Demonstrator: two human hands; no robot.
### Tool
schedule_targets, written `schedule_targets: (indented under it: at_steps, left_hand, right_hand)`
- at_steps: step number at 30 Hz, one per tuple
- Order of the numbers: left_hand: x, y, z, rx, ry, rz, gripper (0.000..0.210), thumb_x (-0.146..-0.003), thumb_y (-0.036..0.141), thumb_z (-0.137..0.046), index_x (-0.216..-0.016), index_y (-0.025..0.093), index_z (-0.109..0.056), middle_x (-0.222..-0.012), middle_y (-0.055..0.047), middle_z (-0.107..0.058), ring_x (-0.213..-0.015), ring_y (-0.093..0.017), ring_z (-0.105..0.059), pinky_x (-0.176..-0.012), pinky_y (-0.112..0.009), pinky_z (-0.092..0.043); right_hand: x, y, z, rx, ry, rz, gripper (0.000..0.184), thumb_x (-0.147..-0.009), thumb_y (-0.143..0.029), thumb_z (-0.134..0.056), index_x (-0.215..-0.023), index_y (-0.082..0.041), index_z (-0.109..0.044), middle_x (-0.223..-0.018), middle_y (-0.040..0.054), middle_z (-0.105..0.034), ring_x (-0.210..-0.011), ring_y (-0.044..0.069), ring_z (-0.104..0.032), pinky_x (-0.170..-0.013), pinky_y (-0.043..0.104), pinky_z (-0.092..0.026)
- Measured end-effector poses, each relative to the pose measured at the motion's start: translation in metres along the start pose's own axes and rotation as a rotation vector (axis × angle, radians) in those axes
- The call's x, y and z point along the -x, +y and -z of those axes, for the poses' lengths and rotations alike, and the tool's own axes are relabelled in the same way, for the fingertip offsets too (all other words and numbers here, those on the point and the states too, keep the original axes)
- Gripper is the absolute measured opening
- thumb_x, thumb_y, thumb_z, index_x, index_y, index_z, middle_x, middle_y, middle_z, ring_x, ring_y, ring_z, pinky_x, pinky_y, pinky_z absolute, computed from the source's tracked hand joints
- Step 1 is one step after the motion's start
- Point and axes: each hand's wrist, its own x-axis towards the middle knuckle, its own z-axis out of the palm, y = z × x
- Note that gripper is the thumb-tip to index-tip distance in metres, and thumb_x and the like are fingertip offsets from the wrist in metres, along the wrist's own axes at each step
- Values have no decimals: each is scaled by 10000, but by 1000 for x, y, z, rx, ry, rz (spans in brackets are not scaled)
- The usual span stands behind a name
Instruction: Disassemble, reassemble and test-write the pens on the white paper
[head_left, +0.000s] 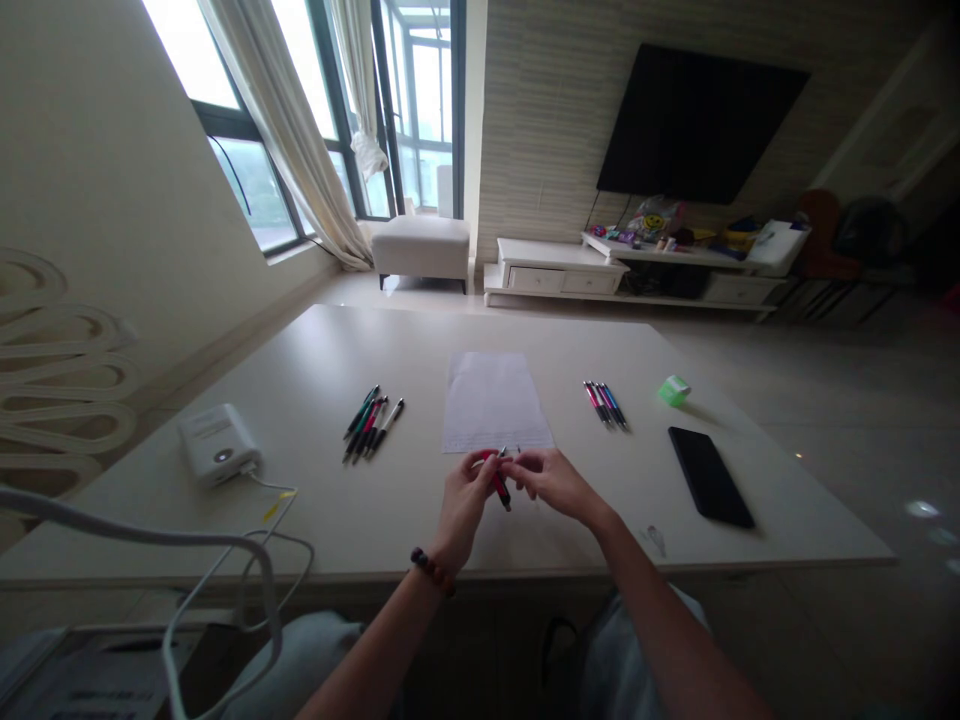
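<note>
My left hand (466, 492), with a beaded bracelet on its wrist, is closed around a red pen (501, 489) with a black grip, held at a slant near the table's front edge. My right hand (553, 480) meets it at the pen's upper end, thumb and fingers pinched together. A thin, small part shows by the right fingertips, too small to make out. Just beyond both hands lies a sheet of white paper (495, 400) with lines along its near edge.
Several pens (367, 428) lie in a bunch on the left of the white table (405, 340). More pens (606, 405) lie side by side at right, near a green cube-shaped item (674, 391) and a black phone (709, 477). A white power bank (219, 445) with a cable sits at left.
</note>
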Motion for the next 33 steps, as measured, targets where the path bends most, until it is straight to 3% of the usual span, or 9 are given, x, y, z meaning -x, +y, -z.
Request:
schedule_targets:
  at_steps: [2,4,8,12,18,21,24,28,33]
  left_hand:
    - [-1,-2,-2,-4,-10,-5,405,-670,405,-736,-932,122,-613,-864,-110,-721,-784,-199,-677,-739,-312,-531]
    - [-1,-5,-4,2,-26,3,423,-673,407,-734,-962,124,-608,-894,-116,-717,-804,-201,-676,-746,-312,-532]
    - [-6,0,1,-16,9,5,477,-684,407,-728,-1048,143,-571,-976,-118,-690,-809,-188,-679,-769,-316,-534]
    - [-14,14,17,-113,104,-79,445,-695,401,-712,-1016,126,-574,-860,-86,-678,-719,-165,-671,-732,-322,-540]
    - [-13,31,32,-154,182,-99,392,-721,401,-657,-989,127,-573,-771,-41,-648,-639,-132,-635,-642,-284,-528]
    - [-7,40,37,-163,207,-112,310,-731,430,-619,-799,130,-579,-639,-2,-585,-519,-85,-547,-475,-197,-432]
    - [1,46,43,-124,219,-108,345,-719,414,-612,-563,162,-435,-477,67,-399,-386,-30,-335,-362,-160,-250]
    - [18,47,51,-62,254,-78,438,-697,380,-622,-510,200,-270,-434,108,-221,-362,-20,-169,-345,-175,-119]
    - [38,45,62,76,293,-6,453,-685,361,-625,-527,216,-225,-416,120,-190,-357,-27,-144,-344,-189,-100]
  right_hand:
    - [5,-8,-7,-67,-94,22,361,-770,-488,-571,-780,-147,-687,-689,33,-667,-516,103,-523,-475,202,-390]
    - [7,-11,-7,-84,-100,15,350,-752,-476,-592,-771,-141,-690,-702,38,-676,-519,102,-525,-475,200,-392]
    - [3,5,12,36,35,-89,277,-743,-393,-596,-739,-136,-702,-668,45,-692,-503,116,-551,-477,208,-401]
    - [1,31,29,269,247,-209,191,-698,-308,-620,-644,-151,-714,-658,73,-707,-617,182,-640,-546,231,-423]
    - [7,36,35,332,266,-219,266,-700,-402,-620,-632,-159,-704,-646,73,-695,-635,197,-639,-568,242,-402]
    - [14,30,37,383,385,-214,316,-736,-429,-575,-620,-150,-667,-615,58,-659,-606,181,-596,-550,242,-367]
    - [25,25,30,401,462,-179,359,-798,-393,-483,-584,-139,-621,-548,21,-578,-564,151,-535,-530,231,-327]
    - [45,26,11,380,305,-209,390,-826,-349,-430,-563,-124,-610,-493,1,-506,-537,130,-502,-495,215,-278]
    - [62,40,3,531,115,-337,310,-810,-250,-461,-584,-144,-646,-612,72,-651,-599,148,-555,-532,229,-292]
